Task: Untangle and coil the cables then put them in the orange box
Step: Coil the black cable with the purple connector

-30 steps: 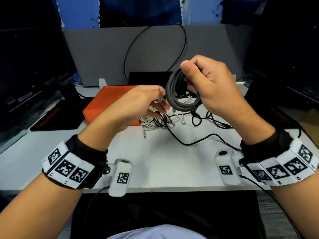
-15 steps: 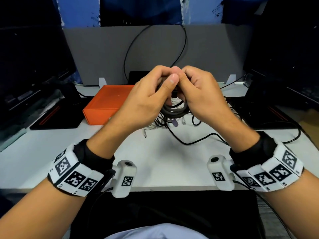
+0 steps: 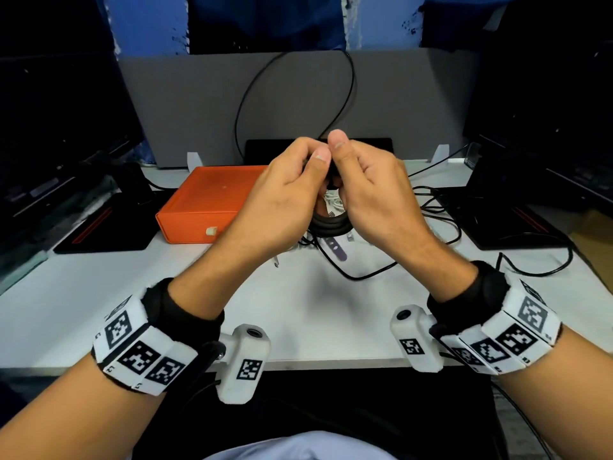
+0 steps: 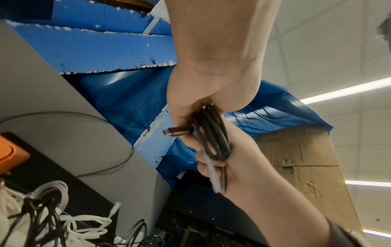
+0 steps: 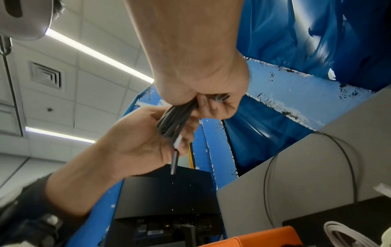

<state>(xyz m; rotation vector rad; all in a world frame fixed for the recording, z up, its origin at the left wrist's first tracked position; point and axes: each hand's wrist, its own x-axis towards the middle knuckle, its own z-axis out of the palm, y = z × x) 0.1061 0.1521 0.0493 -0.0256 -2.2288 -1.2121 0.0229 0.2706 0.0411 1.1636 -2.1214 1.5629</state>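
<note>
Head view: left hand and right hand raised together above the white desk, thumbs touching, fingers curled round a dark coiled cable hanging between the palms. Orange box closed, on the desk left of the coil. Tangled black and white cables on the desk behind and right of the coil.

Left wrist view: coil gripped from both sides, one plug sticking out left of the coil.

Right wrist view: coil pinched between both hands, another plug hanging below the coil.
</note>
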